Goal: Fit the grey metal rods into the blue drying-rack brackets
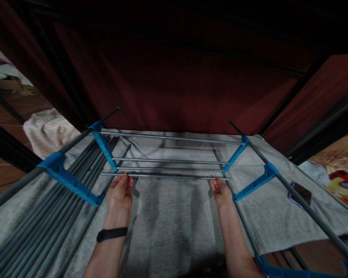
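A rack of grey metal rods and blue plastic brackets lies over a grey cloth (168,216). My left hand (120,191) and my right hand (221,190) each grip an end of the nearest loose rod (165,176), with fingers curled around it. Two more rods (169,160) span the blue brackets (104,146) just beyond. My left wrist wears a black band (111,234).
Several loose grey rods (40,220) lie bundled at the left. A dark phone (301,193) rests on the cloth at the right. A dark red fabric wall (174,77) rises behind. Crumpled pale cloth (46,131) lies at the far left, colourful packaging (343,185) at the right.
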The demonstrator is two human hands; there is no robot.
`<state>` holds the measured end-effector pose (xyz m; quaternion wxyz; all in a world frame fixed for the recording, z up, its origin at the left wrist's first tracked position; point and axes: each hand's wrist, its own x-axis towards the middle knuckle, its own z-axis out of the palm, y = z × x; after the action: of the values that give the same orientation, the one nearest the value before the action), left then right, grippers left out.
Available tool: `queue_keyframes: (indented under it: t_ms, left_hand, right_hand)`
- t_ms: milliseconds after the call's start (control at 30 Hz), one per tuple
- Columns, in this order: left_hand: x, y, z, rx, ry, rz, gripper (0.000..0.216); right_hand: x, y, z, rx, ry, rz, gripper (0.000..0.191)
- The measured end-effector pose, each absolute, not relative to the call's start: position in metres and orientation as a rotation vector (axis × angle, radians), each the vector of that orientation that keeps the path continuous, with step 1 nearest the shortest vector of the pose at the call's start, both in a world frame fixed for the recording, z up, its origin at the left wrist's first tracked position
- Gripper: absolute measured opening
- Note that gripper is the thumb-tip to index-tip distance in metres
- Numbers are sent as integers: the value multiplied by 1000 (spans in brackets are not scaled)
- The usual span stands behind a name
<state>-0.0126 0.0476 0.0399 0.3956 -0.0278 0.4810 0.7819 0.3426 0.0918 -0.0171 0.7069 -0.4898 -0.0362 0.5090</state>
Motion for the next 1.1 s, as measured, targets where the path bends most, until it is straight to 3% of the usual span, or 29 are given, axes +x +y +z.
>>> queue_keyframes:
  t_ms: [767,1100]
  left_hand:
    - [31,48,37,104,1162,1721,17]
    - [51,41,52,411,1117,1813,28]
  right_hand:
    - [295,86,-19,-1099,-168,1250,19]
    - [299,84,-14,-1071,-39,1301,22]
